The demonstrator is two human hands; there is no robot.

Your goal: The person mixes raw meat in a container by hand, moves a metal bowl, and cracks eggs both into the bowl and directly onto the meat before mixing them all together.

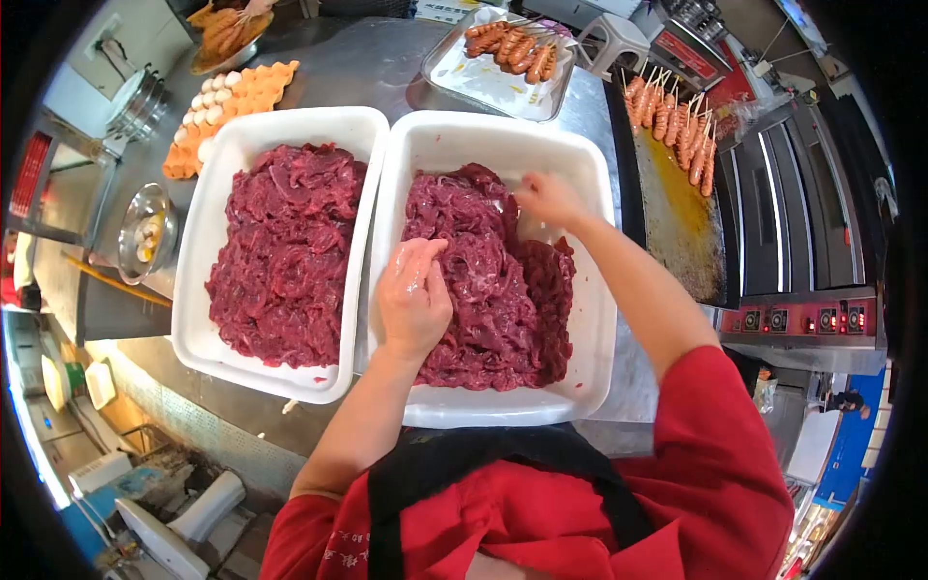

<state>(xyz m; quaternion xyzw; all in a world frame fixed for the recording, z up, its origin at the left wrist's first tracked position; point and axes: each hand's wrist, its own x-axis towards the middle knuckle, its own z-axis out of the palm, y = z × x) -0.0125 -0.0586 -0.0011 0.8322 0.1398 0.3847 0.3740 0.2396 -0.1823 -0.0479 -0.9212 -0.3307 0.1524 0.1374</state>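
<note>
Sliced dark red meat (474, 280) fills much of the right white tub (597, 319). Over the meat's left side is my left hand (414, 298), wet, its fingers curled together; whatever may be inside them is hidden. My right hand (549, 200) is closed at the upper right edge of the meat, near the tub's bare inner side, and its fingertips are too unclear to show a held thing. A second white tub (193, 333) stands close on the left with another pile of sliced meat (285, 256).
Eggs sit in an orange carton (266, 85) beside a metal bowl (148, 232) at the left. Behind is a metal tray (474, 85) with skewered sausages (512, 50). More sausages (677, 126) lie on a griddle (677, 213) at the right, beside ovens (802, 193).
</note>
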